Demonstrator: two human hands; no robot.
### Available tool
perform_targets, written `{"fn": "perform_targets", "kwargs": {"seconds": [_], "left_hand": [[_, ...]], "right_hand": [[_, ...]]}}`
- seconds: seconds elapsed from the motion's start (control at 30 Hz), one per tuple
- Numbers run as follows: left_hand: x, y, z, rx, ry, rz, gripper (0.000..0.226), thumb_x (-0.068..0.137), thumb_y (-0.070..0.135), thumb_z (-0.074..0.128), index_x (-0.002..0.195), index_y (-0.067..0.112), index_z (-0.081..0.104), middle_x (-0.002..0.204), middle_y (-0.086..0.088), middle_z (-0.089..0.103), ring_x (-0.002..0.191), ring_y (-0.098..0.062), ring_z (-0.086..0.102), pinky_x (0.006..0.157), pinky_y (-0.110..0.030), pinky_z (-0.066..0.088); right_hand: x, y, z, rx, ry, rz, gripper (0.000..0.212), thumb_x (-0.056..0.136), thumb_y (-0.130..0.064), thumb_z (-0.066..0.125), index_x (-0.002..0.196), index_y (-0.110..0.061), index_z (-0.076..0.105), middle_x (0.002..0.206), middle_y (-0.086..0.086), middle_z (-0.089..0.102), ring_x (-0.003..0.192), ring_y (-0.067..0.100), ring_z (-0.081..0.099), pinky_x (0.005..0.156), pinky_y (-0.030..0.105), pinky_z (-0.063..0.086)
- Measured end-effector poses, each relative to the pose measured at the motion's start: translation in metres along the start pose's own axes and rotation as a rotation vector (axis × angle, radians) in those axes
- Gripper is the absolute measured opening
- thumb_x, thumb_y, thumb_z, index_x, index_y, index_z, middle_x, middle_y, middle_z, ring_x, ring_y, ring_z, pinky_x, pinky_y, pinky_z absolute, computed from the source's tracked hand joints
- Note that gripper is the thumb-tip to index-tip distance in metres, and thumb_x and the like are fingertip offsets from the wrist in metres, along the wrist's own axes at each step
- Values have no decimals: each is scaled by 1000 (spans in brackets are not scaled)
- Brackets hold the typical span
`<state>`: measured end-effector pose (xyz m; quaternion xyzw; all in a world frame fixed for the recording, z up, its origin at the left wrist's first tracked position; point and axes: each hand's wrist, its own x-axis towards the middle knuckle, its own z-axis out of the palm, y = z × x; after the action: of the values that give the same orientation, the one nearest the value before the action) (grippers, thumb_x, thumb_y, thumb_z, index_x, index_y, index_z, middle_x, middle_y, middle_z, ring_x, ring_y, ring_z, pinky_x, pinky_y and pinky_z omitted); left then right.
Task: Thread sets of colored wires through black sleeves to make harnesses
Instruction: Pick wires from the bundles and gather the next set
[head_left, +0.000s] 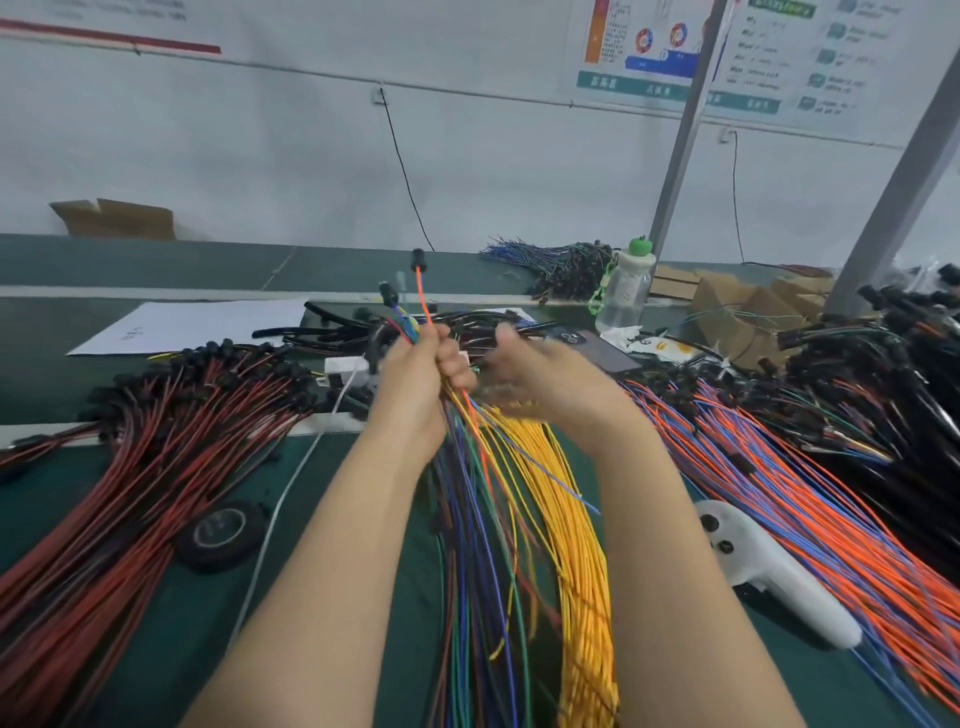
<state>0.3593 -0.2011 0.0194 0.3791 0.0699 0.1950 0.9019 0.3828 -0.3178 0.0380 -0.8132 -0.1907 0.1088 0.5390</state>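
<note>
Gripping a mixed bunch of colored wires (470, 431) in the left hand (415, 374), fist closed snug round them, held up over the green tabletop (197, 623) with the long tails draped down toward the camera. Poking out of the top of the fist: an orange wire (422, 296) ending in a small black cap (418, 260). Can't really read the right hand (540, 379), too smeared by blur. Sits just beside the left fist, up against the wires, fingers maybe half curled, but no telling whether pinching anything.

Handling-wise, guessing featherlight and very floppy: thin insulated strands with no real stiffness beyond the last short bit of tip. Pointless to push from far back, bound to buckle. Better to pinch close to the ends, keep the tips level and bunched tight, and feed into a sleeve in short bites. Probably slick insulation too, so expect single strands to slip out of the set, like the blue stray (550, 473) fanning off to the right. Heaped on the tabletop just behind the hands: black sleeves (322, 332). Soft tube by the look, likely to kink if squeezed mid-length, so worth holding near the mouth.

Also lying around: yellow wires (571, 519) below the right forearm, red and black wires (156, 415) at left, orange and blue wires (779, 499) at right, a tape roll (221, 530) beside the left forearm.
</note>
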Motion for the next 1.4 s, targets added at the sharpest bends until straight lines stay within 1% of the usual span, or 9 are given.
{"fn": "perform_targets", "kwargs": {"seconds": [0.1,0.3,0.43,0.53,0.63,0.87,1.07,1.2,1.4], "left_hand": [[1,19,1,-9,23,88,30,104,16,30,77,11,42,46,7,34,33,-2,28,33,-13,26],[-19,16,-3,353,12,113,25,104,16,31,84,12,46,48,3,49,43,-6,59,45,-17,45],[-28,24,-10,511,-44,164,27,105,19,27,81,14,40,51,1,32,49,-8,65,61,-28,45],[-37,35,-12,667,-112,140,28,104,30,30,88,11,43,47,6,53,58,-11,67,62,-28,45],[-52,44,-8,658,-232,-25,37,101,45,31,88,16,50,67,4,70,61,-18,62,56,-25,47],[-86,35,-23,684,-548,-397,46,98,52,24,98,17,53,68,-4,66,47,-12,57,44,-20,46],[-86,31,-41,826,-607,-281,35,103,31,32,87,12,56,50,12,31,37,0,22,35,-11,19],[-80,24,-37,937,-573,-206,33,103,29,37,82,15,58,59,5,34,40,-1,22,37,-12,18],[-75,14,-66,793,-608,-314,29,101,32,40,100,14,64,55,10,42,40,0,24,35,-10,19]], "right_hand": [[-32,5,14,-131,-278,-14,38,102,-33,40,77,-10,57,69,6,60,57,13,58,61,25,52],[-42,-6,45,-396,-67,-223,38,103,-22,38,69,-10,51,67,12,55,67,23,51,70,36,47],[-56,-5,52,246,-210,-8,34,104,-32,37,88,-10,58,68,6,59,62,18,58,62,28,51],[-62,-6,62,613,-339,50,34,103,-37,37,84,-11,49,51,-1,48,42,14,51,44,22,46],[-56,-15,68,724,-156,-12,38,103,-37,39,69,-19,40,42,-10,32,31,2,26,32,11,22],[-33,-36,42,1246,222,-127,42,105,-37,30,66,-19,34,39,-11,24,28,2,19,28,14,11],[-29,-18,22,1425,268,-225,42,104,-38,32,67,-18,35,42,-9,21,31,4,19,33,16,15],[-36,-4,32,1434,80,-93,46,103,-41,33,62,-19,34,39,-9,20,28,5,18,31,17,13],[-35,12,18,1425,262,-152,49,103,-45,26,63,-19,33,37,-9,19,28,5,15,32,19,9]]}}
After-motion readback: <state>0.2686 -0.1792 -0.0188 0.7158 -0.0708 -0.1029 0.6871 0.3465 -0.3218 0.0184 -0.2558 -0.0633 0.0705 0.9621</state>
